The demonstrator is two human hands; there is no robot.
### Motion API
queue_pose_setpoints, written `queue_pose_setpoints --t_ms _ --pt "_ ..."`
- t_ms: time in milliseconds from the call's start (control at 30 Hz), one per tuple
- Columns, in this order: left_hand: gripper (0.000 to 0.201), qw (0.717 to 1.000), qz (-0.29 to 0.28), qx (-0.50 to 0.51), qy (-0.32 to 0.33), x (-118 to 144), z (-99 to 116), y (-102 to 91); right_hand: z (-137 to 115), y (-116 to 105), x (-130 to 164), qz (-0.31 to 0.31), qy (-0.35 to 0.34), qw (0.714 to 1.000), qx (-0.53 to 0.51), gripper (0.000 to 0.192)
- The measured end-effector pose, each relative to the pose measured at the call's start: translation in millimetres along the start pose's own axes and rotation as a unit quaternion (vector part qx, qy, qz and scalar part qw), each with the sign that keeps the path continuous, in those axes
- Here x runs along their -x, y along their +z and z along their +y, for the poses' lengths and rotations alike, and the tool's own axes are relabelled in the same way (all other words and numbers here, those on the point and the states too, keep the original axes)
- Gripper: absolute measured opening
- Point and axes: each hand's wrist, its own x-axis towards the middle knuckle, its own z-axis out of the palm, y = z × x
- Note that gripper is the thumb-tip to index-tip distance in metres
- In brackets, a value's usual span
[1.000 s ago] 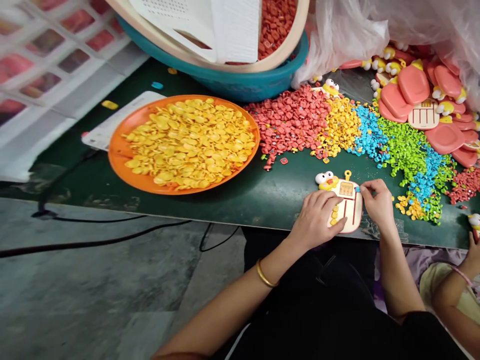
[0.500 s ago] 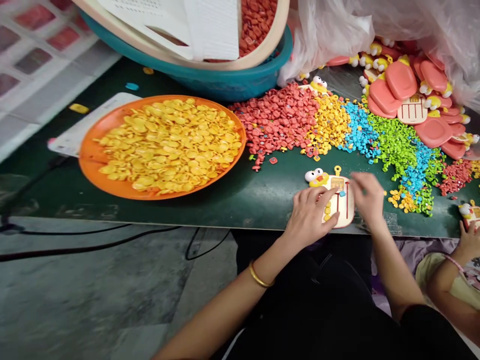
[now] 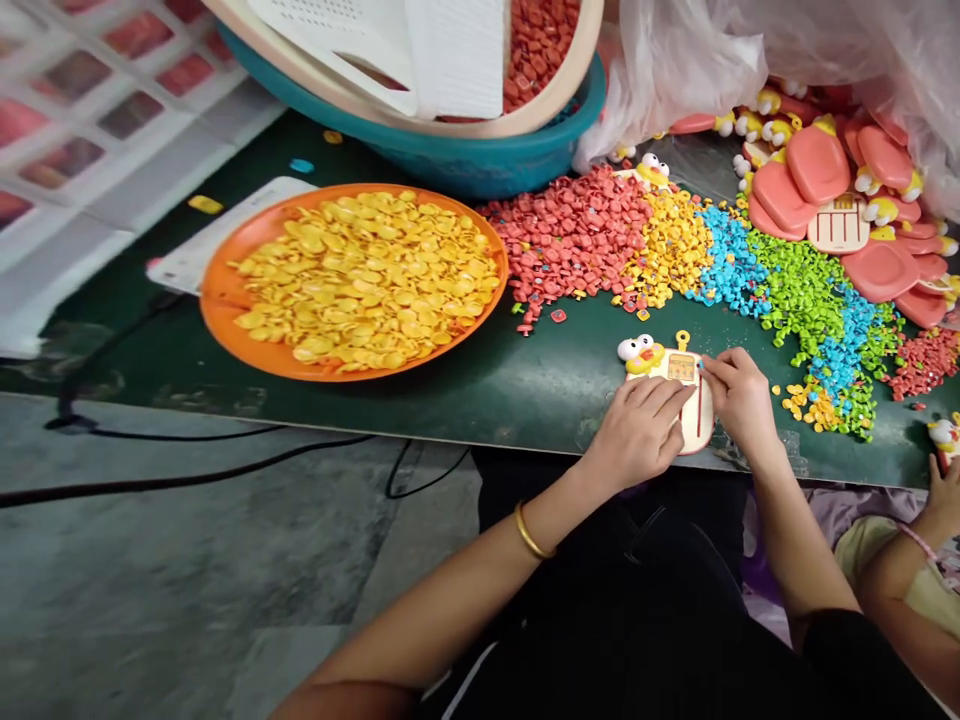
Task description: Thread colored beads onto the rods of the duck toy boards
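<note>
Toy point(image 3: 679, 372): light, stiff plastic; grip by edges.
Left hand point(image 3: 641, 432): flat, pinning toy.
Right hand point(image 3: 742, 400): pinching small bead beside toy.

Open: bare green table point(image 3: 555, 385) left of the duck toy point(image 3: 671, 385).
Blocked: bead piles point(image 3: 712, 260) beyond, orange tray point(image 3: 225, 300) far left.

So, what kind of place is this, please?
Probably a small toy-assembly workshop. Both hands, left hand and right hand, work on a duck-headed toy panel, beside sorted heaps of small coloured plastic pieces and a pile of pink toy shells.
</note>
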Motion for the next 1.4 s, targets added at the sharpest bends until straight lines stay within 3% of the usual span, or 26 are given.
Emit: queue_pose_setpoints --t_ms 233,333,433,533,633,667,800,900,1067,1233,1333,1400 --pt "0.032 0.999 0.0 0.033 0.007 1 1 -1.2 -3 -6 -12 -0.05 -0.018 0.996 0.077 0.026" --pt "0.028 0.998 0.018 0.051 -0.015 2 2 0.7 -6 -11 -5 -0.111 -0.051 0.991 0.054 0.026" --pt "0.025 0.998 0.011 0.053 -0.035 2 0 2.7 -5 -9 4 -0.122 -0.076 0.99 -0.01 0.026" --pt "0.033 0.998 0.002 0.04 -0.038 1 -2 3.1 8 -4 -12 -0.063 -0.055 0.994 -0.064 0.022" --pt "0.049 1.0 -0.016 0.024 -0.012 -1 -3 1.8 33 -2 -53 0.077 0.076 0.994 0.008 0.021" --pt "0.051 1.0 -0.022 0.021 -0.005 -1 -3 1.3 41 -3 -67 0.097 0.109 0.989 0.036 0.021" --pt "0.049 1.0 -0.011 0.027 -0.005 -2 -3 1.2 61 -6 -92 0.079 0.131 0.987 0.058 0.016" --pt "0.047 0.999 0.001 0.033 0.009 -2 -4 2.0 56 -5 -75 0.04 0.144 0.989 0.017 0.01" --pt "0.04 0.998 -0.028 0.038 0.042 -2 -7 0.2 31 -5 -31 -0.074 0.122 0.972 -0.188 0.016" --pt "0.039 0.997 -0.027 0.07 0.035 -1 -7 -1.3 14 -3 -14 -0.001 0.048 0.994 -0.094 0.019" --pt "0.052 0.998 0.0 0.067 0.004 0 -6 -0.1 7 4 4 0.02 0.011 0.997 -0.073 0.025" --pt "0.048 0.998 0.007 0.061 -0.013 0 -6 1.3 4 8 17 0.024 -0.009 0.998 -0.059 0.028"
